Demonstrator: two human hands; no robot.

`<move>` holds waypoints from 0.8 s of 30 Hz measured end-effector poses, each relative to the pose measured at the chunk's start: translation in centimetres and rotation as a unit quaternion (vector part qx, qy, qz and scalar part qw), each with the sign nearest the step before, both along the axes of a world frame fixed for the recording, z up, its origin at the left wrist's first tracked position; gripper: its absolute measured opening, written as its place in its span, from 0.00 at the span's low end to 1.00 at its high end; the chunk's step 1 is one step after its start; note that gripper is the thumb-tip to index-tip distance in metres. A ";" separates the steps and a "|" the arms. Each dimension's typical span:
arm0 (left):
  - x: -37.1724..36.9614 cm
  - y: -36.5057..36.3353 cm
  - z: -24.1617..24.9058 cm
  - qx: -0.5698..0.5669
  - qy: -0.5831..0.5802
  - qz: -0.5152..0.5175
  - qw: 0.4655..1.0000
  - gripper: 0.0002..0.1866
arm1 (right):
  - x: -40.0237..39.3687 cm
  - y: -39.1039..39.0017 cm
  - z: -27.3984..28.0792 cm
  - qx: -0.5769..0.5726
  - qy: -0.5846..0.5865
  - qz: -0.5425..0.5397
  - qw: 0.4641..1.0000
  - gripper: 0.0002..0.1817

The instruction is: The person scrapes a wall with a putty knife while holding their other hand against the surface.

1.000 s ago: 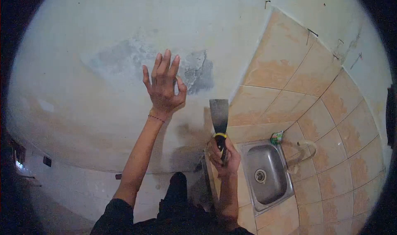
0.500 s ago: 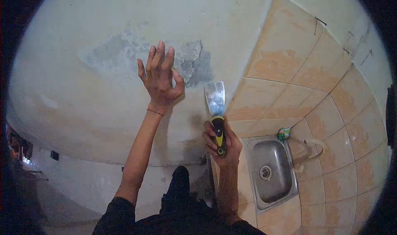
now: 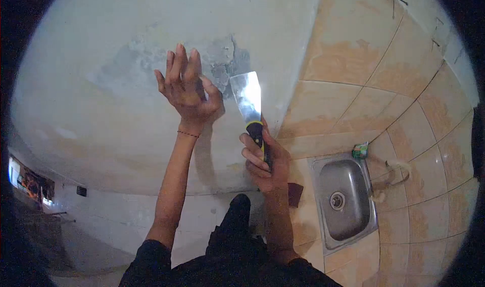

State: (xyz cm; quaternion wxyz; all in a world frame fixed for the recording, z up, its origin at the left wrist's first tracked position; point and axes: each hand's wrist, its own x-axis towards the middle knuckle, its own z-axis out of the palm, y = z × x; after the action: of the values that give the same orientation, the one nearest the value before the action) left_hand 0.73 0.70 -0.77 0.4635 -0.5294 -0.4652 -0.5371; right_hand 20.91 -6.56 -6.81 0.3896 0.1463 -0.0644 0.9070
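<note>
Putty knife (image 3: pixel 251 110): black-and-yellow handle clenched in the right hand (image 3: pixel 265 160); the flat, shiny metal blade points up, its edge at the wall (image 3: pixel 91 120). Left hand (image 3: pixel 186 87): released, fingers spread, palm flat on the wall beside the blade. Right of the hands, a rectangular stainless-steel sink (image 3: pixel 346 198) is set in a tiled tabletop (image 3: pixel 313 221). The wall is smooth, pale plaster with a rough grey patch (image 3: pixel 136 59) of bare material above the left hand. Mottled beige glazed tiles (image 3: pixel 379 75) cover the adjoining wall.
</note>
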 end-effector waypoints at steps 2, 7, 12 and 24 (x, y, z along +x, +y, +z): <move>0.0 0.0 0.3 0.005 0.001 0.000 1.000 0.34 | -0.2 -0.3 0.8 -0.002 0.004 0.013 1.000 0.18; -0.3 0.2 0.1 0.005 0.006 0.003 1.000 0.34 | -0.3 -1.1 1.8 -0.049 0.046 0.029 0.997 0.22; -0.3 0.2 0.3 0.016 0.008 -0.009 1.000 0.33 | -0.3 -1.1 1.0 -0.050 0.066 0.039 0.996 0.22; -0.3 0.1 0.1 0.013 0.003 -0.009 1.000 0.33 | 0.6 -0.6 2.8 -0.065 0.092 0.084 0.990 0.11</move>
State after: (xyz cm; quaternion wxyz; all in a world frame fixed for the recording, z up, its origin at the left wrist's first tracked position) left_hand 0.40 0.76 -0.63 0.4668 -0.5292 -0.4520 -0.5457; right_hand 21.49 -7.12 -4.03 0.3252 0.2086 0.0438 0.9213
